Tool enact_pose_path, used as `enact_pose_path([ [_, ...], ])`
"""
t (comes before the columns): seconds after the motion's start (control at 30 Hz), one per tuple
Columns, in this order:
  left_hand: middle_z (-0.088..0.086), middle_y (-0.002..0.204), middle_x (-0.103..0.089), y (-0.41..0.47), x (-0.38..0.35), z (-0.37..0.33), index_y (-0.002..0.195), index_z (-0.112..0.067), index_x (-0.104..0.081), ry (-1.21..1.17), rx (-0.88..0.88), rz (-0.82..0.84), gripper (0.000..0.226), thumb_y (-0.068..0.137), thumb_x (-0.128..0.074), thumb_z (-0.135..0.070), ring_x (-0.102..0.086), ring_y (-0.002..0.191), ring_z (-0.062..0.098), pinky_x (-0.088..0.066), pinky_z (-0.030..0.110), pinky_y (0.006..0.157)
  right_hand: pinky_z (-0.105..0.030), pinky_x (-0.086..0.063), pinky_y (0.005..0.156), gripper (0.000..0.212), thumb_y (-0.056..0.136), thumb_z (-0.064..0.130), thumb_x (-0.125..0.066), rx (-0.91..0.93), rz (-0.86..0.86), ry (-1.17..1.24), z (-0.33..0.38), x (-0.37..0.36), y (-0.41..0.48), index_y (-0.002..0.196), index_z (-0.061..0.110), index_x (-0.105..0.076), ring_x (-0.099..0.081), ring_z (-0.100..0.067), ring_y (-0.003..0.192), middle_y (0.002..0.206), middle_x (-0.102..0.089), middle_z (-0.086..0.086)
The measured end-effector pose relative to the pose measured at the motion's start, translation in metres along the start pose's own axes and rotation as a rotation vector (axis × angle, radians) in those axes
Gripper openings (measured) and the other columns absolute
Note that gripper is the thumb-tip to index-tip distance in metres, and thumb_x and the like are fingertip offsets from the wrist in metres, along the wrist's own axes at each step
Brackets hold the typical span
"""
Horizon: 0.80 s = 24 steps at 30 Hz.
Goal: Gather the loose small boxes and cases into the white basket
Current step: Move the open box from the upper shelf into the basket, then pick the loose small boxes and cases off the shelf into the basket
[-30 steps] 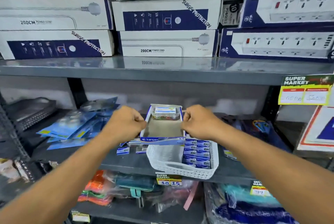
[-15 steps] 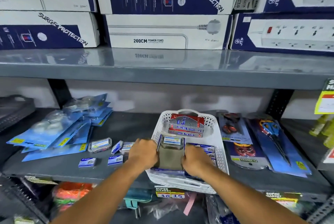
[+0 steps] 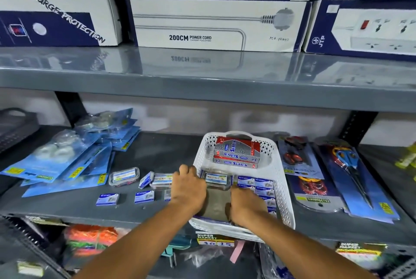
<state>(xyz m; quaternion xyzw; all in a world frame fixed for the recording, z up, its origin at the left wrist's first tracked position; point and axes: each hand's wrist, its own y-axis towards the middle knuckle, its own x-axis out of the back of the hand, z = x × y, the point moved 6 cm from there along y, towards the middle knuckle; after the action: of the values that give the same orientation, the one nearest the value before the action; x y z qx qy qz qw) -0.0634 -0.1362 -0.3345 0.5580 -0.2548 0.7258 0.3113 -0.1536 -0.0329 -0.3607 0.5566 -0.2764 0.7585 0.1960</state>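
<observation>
The white basket (image 3: pixel 284 191) stands on the middle shelf. Both hands hold an open cardboard tray (image 3: pixel 216 206) inside its near left part; my left hand (image 3: pixel 188 188) grips the tray's left side and my right hand (image 3: pixel 245 205) its right side. A clear plastic case (image 3: pixel 216 179) lies at the tray's far end. Small blue boxes (image 3: pixel 258 185) fill the basket's right side, and red and silver boxes (image 3: pixel 236 153) are stacked at its back. Loose on the shelf to the left lie a clear case (image 3: pixel 124 176) and small blue boxes (image 3: pixel 107 199) (image 3: pixel 144 196).
Blue blister packs (image 3: pixel 67 161) are piled at the left of the shelf. Carded scissors (image 3: pixel 355 175) and another card (image 3: pixel 304 172) lie right of the basket. The upper shelf (image 3: pixel 202 76) overhangs, loaded with power-strip boxes. Bags hang below.
The tray with the clear case came down from in front of the shelf into the basket's near left part, both hands staying on it. The view shifted closer and downward.
</observation>
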Motion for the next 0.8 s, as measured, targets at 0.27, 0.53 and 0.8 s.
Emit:
enact_pose_path([
  [0.27,0.011,0.113,-0.053,-0.006,0.002,0.015,0.104,-0.015,-0.067,-0.19,0.044,-0.138,0.025,0.083,-0.056,-0.024,-0.044,0.105,0.031,-0.044,0.041,0.088,-0.033,-0.049,0.071,0.029,0.083,0.044,-0.057,0.005,0.023,0.08,-0.007,0.004,-0.005,0.101,0.021,-0.06,-0.065,-0.029,0.099,0.107,-0.069,-0.005],
  [0.53,0.014,0.118,-0.06,-0.082,-0.048,0.064,0.119,-0.007,-0.06,-0.606,0.092,-0.59,0.044,0.093,-0.036,-0.034,-0.054,0.108,0.031,-0.043,0.042,0.093,-0.033,-0.051,0.075,0.023,0.091,0.039,-0.054,0.034,-0.062,0.165,-0.027,0.025,-0.011,0.108,0.024,-0.06,-0.068,-0.026,0.091,0.102,-0.071,-0.002],
  [0.8,0.01,0.15,-0.03,-0.136,-0.144,0.074,0.139,-0.006,-0.037,-0.341,0.07,-0.208,0.065,0.089,-0.036,-0.048,-0.029,0.137,0.032,-0.001,0.034,0.112,-0.036,-0.056,0.079,0.016,0.089,0.032,-0.06,0.154,-0.137,0.245,0.009,0.033,-0.003,0.102,0.025,-0.065,-0.066,-0.023,0.089,0.103,-0.071,-0.002],
])
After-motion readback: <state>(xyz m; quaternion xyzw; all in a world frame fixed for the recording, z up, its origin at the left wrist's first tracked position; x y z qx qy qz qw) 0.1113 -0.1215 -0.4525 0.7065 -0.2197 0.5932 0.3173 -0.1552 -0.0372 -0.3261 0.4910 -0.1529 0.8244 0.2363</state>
